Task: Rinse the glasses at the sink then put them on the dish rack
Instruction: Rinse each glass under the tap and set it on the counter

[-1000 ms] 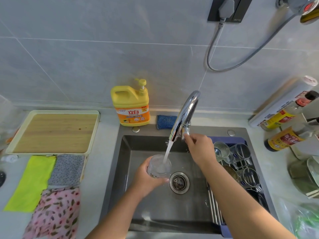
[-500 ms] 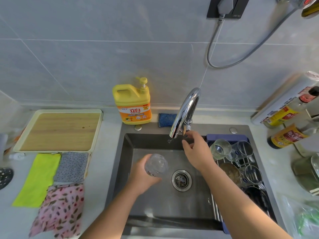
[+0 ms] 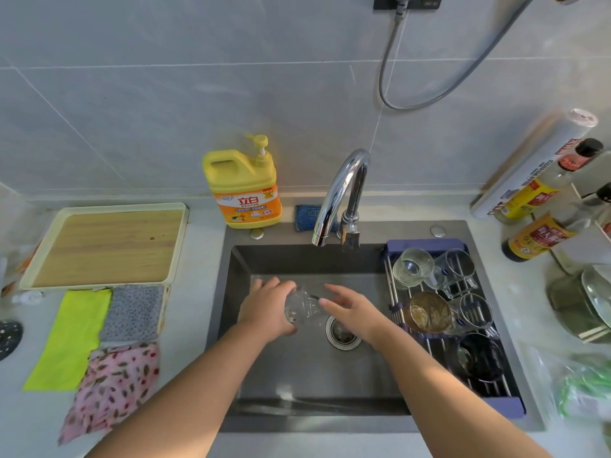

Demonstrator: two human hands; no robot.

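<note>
There are six drinking glasses: one clear tumbler (image 3: 305,312) at the centre between two bare hands, the left hand (image 3: 264,309) and right hand (image 3: 355,314), and five lying in the blue-framed wire dish rack (image 3: 426,242) at three o'clock. Three flat cloths lie at nine o'clock: a lime-green cloth (image 3: 71,335), a grey speckled cloth (image 3: 135,312) and a pink floral cloth (image 3: 115,388). At twelve o'clock stand one yellow plastic detergent bottle (image 3: 243,190) and one chrome tap (image 3: 340,183).

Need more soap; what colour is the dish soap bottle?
Dish soap bottle: yellow, orange label; head view.
</note>
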